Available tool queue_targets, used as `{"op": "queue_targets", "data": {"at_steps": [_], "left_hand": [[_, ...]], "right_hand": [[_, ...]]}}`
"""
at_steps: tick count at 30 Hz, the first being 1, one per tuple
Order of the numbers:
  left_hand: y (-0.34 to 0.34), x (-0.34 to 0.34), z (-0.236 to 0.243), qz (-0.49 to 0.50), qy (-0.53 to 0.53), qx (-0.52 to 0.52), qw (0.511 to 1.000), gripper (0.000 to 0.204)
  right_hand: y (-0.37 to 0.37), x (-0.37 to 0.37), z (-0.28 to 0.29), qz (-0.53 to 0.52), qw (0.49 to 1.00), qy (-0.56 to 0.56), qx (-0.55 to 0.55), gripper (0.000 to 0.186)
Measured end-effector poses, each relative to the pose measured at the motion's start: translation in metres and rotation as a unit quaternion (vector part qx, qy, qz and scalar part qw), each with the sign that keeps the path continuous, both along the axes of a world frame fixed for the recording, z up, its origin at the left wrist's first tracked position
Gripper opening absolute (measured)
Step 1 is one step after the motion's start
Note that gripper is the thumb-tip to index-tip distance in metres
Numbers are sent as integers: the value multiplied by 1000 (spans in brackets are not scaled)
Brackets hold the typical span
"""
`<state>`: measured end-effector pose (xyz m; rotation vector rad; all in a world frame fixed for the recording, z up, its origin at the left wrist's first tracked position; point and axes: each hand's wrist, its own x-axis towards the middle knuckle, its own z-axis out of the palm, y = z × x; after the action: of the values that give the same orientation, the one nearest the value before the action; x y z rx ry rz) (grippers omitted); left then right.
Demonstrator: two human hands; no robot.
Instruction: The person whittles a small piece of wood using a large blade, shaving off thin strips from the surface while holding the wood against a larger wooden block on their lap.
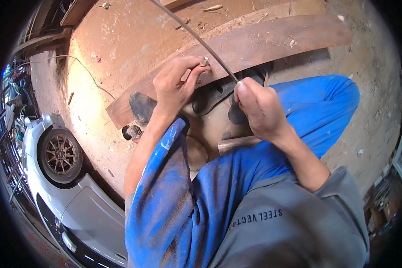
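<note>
My left hand (172,87) pinches a small light-brown chunk (204,62), perhaps wood, between thumb and fingertips over a plank. In my right hand (263,109), the fingers are wrapped round the near end of a long, thin dark bar (196,35), possibly a blade seen edge-on. The bar slants up and left, past the top edge of the view, and crosses above the plank. The grip end is hidden in my fist. Beneath both hands lies the long, curved-looking brown plank (254,42), with shavings on it.
Black sandals (210,96) show below the plank, between my blue-trousered legs (317,107). A wood block (239,145) lies close to me. A small red-and-black object (133,133) sits by the plank's left end. A silver car (91,210) stands at left; a thin cord (91,76) crosses the dirt floor.
</note>
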<state>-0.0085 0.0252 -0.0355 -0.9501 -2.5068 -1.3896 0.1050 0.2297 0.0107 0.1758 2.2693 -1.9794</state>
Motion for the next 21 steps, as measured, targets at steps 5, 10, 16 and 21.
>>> {"op": "queue_targets", "data": {"at_steps": [5, 10, 16, 21], "left_hand": [[0, -1, 0, -8, 3, 2, 1000, 15], [1, 0, 3, -9, 2, -2, 1000, 12], [0, 0, 7, -24, 4, -21, 999, 10], [-1, 0, 8, -28, 6, -22, 999, 9]], "right_hand": [[0, 6, -21, 25, 998, -12, 56, 35], [-3, 7, 18, -10, 1000, -9, -5, 35], [-15, 6, -11, -3, 997, -14, 77, 36], [-20, 9, -17, -21, 996, -20, 82, 39]]}}
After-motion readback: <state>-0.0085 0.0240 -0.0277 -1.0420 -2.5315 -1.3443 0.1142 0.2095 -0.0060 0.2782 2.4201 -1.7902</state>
